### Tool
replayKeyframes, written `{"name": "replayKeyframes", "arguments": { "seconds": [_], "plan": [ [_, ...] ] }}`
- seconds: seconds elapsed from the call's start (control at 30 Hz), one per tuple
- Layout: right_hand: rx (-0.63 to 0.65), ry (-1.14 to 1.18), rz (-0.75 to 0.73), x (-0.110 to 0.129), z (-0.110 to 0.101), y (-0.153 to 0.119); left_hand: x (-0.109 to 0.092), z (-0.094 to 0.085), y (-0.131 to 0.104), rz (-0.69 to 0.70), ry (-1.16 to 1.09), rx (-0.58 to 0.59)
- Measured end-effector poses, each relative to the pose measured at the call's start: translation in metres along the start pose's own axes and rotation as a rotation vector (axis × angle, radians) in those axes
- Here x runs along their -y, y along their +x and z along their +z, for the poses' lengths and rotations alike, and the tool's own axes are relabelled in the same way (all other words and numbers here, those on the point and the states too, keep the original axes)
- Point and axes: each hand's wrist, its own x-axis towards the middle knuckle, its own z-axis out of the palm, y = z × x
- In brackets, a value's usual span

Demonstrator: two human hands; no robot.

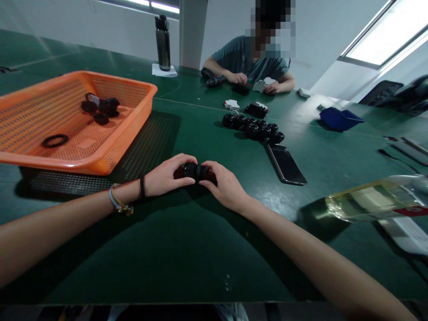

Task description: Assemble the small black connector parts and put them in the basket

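Both my hands hold a black, rounded part (191,170) just above the green table. My left hand (172,173) grips its left end, thumb in front and fingers behind. Around the right end, the fingers and thumb of my right hand (222,180) are closed. The fingertips of the two hands almost meet, and the palms hide the part's outer ends. Several black wheel-like parts (253,128) stand in a cluster farther back on the table.
An orange basket (109,156) at left holds black round pieces (100,107) and a black ring (55,141). To the right lie a phone (286,164), a bottle of yellowish liquid (374,198) and a blue bin (340,119). Opposite, a person handles white parts (263,84) beside a power drill (214,80).
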Motion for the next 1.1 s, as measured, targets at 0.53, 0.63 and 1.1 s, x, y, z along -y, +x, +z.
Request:
{"name": "replayKeyframes", "arguments": {
  "seconds": [0.53,0.63,1.1],
  "plan": [
    [0.023,0.012,0.013,0.0009,-0.0010,0.0006,0.0006,0.0009,-0.0003,-0.005,-0.015,0.002],
    [0.022,0.006,0.024,0.0010,-0.0008,0.0011,0.0006,0.0011,-0.0007,-0.015,-0.019,-0.001],
    [0.042,-0.005,0.042,0.0018,-0.0013,0.0017,0.0012,0.0021,-0.0003,-0.010,-0.033,-0.012]
  ]
}}
